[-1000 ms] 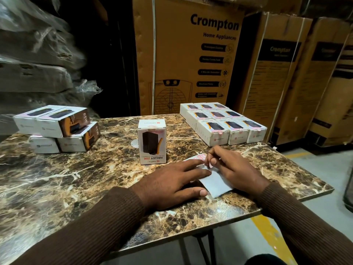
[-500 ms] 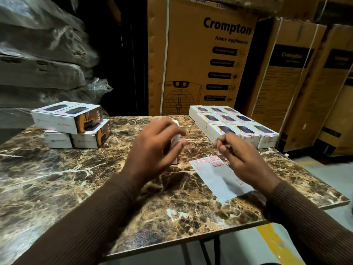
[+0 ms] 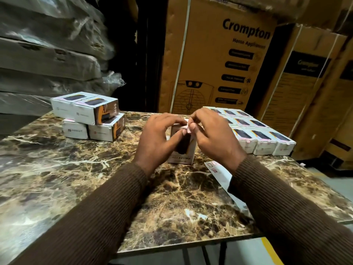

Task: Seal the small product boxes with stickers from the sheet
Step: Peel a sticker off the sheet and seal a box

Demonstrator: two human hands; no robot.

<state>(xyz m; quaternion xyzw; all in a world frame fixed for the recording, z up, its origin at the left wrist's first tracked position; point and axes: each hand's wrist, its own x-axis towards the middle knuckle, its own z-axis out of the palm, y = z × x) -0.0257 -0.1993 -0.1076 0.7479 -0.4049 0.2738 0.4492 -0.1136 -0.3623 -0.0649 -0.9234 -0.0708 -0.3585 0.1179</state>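
A small white product box (image 3: 184, 150) stands upright in the middle of the marble table (image 3: 57, 178). My left hand (image 3: 159, 138) grips its top and left side. My right hand (image 3: 214, 136) pinches a small pink sticker (image 3: 189, 128) at the box's top front edge. The white sticker sheet (image 3: 221, 175) lies on the table to the right, partly under my right sleeve. Much of the box is hidden by both hands.
A stack of product boxes (image 3: 89, 115) sits at the table's back left. Several more boxes (image 3: 256, 134) lie in rows at the back right. Large Crompton cartons (image 3: 219, 58) stand behind the table; wrapped bundles (image 3: 47, 54) are piled at left.
My right hand lifted off the sheet with a sticker and came to the box top. My left hand left the sheet and took hold of the upright box.
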